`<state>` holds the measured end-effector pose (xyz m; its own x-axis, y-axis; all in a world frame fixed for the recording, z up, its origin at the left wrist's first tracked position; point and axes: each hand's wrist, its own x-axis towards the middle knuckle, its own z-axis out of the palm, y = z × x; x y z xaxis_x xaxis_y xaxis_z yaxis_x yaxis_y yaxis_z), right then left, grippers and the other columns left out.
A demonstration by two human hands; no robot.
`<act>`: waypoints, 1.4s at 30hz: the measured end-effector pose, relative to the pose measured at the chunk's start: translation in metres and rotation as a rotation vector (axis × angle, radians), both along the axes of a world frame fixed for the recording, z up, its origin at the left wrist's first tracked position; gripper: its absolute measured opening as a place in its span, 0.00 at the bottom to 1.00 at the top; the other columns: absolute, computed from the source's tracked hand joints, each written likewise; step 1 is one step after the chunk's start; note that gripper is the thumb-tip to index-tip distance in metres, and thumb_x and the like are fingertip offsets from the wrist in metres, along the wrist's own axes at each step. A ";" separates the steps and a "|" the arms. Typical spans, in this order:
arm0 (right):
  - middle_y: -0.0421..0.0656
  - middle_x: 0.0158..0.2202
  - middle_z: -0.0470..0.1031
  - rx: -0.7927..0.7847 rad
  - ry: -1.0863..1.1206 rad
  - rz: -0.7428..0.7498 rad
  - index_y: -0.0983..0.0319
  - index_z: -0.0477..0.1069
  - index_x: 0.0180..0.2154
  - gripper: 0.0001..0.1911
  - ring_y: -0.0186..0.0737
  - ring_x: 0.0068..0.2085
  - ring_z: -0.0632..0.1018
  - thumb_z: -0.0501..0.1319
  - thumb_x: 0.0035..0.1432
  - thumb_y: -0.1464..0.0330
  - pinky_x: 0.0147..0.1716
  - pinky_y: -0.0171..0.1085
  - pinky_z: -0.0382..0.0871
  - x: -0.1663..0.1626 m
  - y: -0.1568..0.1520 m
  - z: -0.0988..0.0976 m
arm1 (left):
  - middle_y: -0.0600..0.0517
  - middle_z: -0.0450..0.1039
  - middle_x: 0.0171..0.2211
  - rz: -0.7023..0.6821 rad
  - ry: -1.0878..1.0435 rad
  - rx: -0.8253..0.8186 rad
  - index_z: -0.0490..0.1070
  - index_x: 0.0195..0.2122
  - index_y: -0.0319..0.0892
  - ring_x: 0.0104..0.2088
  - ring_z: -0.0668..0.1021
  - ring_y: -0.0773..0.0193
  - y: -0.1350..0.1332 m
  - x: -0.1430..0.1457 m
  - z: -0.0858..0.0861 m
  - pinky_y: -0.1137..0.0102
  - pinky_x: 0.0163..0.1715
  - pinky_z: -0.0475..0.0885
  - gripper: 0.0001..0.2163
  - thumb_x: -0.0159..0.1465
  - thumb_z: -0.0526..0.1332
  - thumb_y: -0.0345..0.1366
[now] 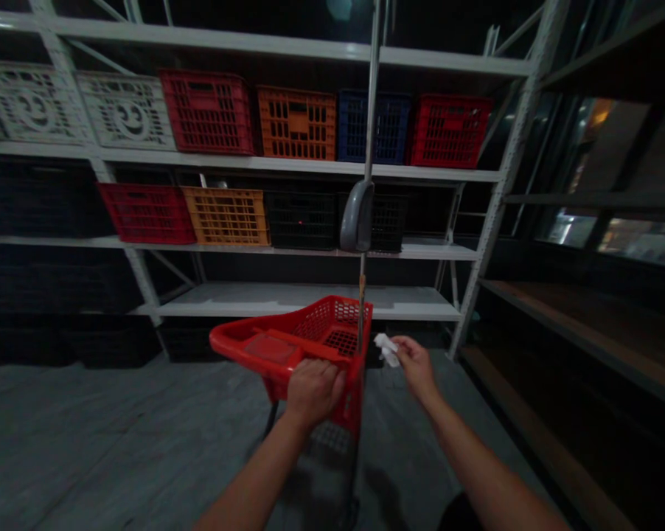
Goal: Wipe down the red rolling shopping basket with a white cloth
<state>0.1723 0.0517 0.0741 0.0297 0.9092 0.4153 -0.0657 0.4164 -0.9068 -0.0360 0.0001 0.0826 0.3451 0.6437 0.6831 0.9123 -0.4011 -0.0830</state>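
One crumpled white wad is pinched, not yet released, by the right hand; the red cart is gripped by the left hand.

Red plastic shopping cart, upright on dark legs, lower middle of view. Broad rounded rim sweeps out to the left at the near end; flat, slightly paler red panel set just inside. Basket open-topped, walls pierced with small holes, lattice visible inside. Crumpled white tissue-like scrap, soft, irregular, pinched at its right end; held in the air just right of the basket, apart from it.
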 end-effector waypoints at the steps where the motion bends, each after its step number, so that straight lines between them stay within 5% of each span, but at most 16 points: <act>1: 0.45 0.31 0.76 0.019 0.073 -0.115 0.65 0.70 0.38 0.14 0.38 0.30 0.76 0.55 0.51 0.64 0.29 0.34 0.68 -0.006 -0.002 -0.011 | 0.51 0.70 0.22 -0.012 -0.002 0.003 0.67 0.23 0.42 0.27 0.71 0.65 0.000 -0.001 0.000 0.66 0.31 0.59 0.15 0.61 0.47 0.38; 5: 0.47 0.44 0.73 0.126 0.024 -0.220 0.63 0.71 0.40 0.15 0.40 0.44 0.73 0.52 0.51 0.69 0.45 0.40 0.65 -0.037 -0.003 -0.043 | 0.51 0.70 0.22 -0.054 -0.001 0.009 0.68 0.23 0.42 0.26 0.70 0.65 0.002 -0.006 0.001 0.67 0.31 0.60 0.14 0.61 0.47 0.36; 9: 0.46 0.43 0.74 0.154 -0.086 -0.272 0.62 0.73 0.37 0.16 0.40 0.45 0.73 0.51 0.48 0.73 0.48 0.43 0.63 -0.048 0.006 -0.061 | 0.50 0.69 0.23 -0.118 -0.005 -0.011 0.68 0.24 0.41 0.28 0.70 0.64 0.007 -0.016 0.002 0.66 0.33 0.62 0.14 0.61 0.46 0.36; 19: 0.45 0.41 0.74 0.293 -0.467 -0.219 0.61 0.74 0.38 0.21 0.39 0.44 0.72 0.51 0.44 0.80 0.48 0.40 0.63 -0.038 0.013 -0.047 | 0.50 0.69 0.27 -0.215 -0.022 -0.185 0.67 0.27 0.41 0.32 0.70 0.63 0.014 -0.054 0.022 0.64 0.39 0.64 0.13 0.59 0.45 0.34; 25: 0.45 0.33 0.76 0.260 -0.646 -0.213 0.61 0.75 0.35 0.21 0.41 0.38 0.73 0.51 0.43 0.82 0.41 0.40 0.67 -0.048 0.011 -0.033 | 0.49 0.73 0.30 0.032 0.017 -0.165 0.71 0.28 0.42 0.36 0.72 0.60 0.000 -0.037 0.033 0.60 0.47 0.59 0.14 0.59 0.46 0.37; 30: 0.44 0.43 0.74 0.409 -0.601 -0.084 0.59 0.71 0.44 0.24 0.40 0.46 0.71 0.52 0.46 0.81 0.48 0.42 0.62 -0.080 -0.011 -0.030 | 0.44 0.73 0.23 0.300 0.081 -0.228 0.72 0.26 0.39 0.28 0.74 0.56 -0.005 -0.018 0.027 0.60 0.36 0.62 0.23 0.60 0.43 0.48; 37: 0.43 0.29 0.77 0.235 -0.689 -0.161 0.60 0.76 0.27 0.18 0.41 0.34 0.74 0.51 0.42 0.81 0.37 0.37 0.66 -0.042 0.006 -0.052 | 0.45 0.73 0.24 0.318 0.113 -0.176 0.72 0.21 0.41 0.32 0.74 0.55 -0.012 -0.048 0.030 0.56 0.46 0.58 0.28 0.56 0.43 0.57; 42: 0.40 0.26 0.75 0.102 -0.566 -0.090 0.61 0.74 0.31 0.16 0.37 0.27 0.74 0.51 0.45 0.79 0.27 0.32 0.65 -0.042 0.022 -0.012 | 0.42 0.73 0.21 0.411 0.096 -0.244 0.73 0.22 0.38 0.26 0.74 0.55 -0.011 -0.049 0.025 0.61 0.32 0.63 0.31 0.57 0.39 0.57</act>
<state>0.1307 0.0739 0.0619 -0.1469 0.8681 0.4742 0.4577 0.4847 -0.7454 -0.0846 -0.0104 0.1073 0.0832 0.8772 0.4729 0.9920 -0.0275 -0.1234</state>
